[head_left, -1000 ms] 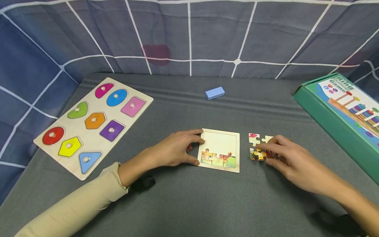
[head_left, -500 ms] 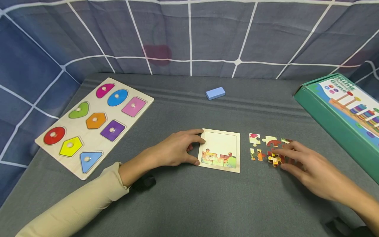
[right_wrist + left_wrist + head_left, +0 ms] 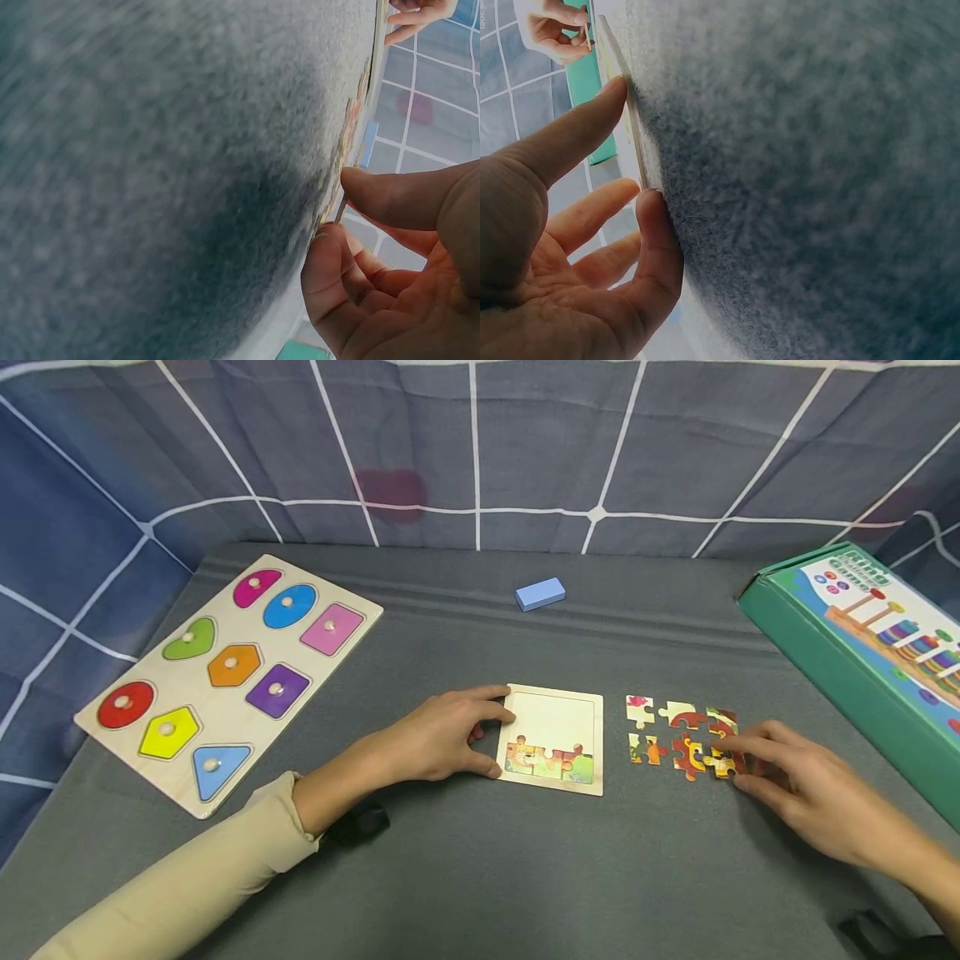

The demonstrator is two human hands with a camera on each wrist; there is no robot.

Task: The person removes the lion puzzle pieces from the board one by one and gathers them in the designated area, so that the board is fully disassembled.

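A person's left hand (image 3: 442, 735) grips the left edge of a square tray (image 3: 551, 714) on a gray table (image 3: 450, 635), forefinger at the far corner, thumb at the near one. Well to its right, the right hand (image 3: 802, 789) pinches a yellow piece (image 3: 718, 766) narrowly between thumb and fingers, at the right end of two rows of loose pieces (image 3: 684, 717). Inside the tray, set pieces (image 3: 547, 761) line the near edge, and the bare base beyond them leaves room.

A narrow strip of cloth separates the tray's right edge from the loose pieces. Wide gray cloth lies between the tray and a blue block (image 3: 540, 594) beyond it, and more stretches on the near side of both hands. A shape board (image 3: 207, 708) sits well apart at left; the long side of a green box (image 3: 813, 668) runs past the right hand, a gap between them.

Compared with a second ago, the right hand and its yellow piece have shifted from the left end of the loose pieces to the right end, uncovering most of both rows. The left hand and tray stay together.
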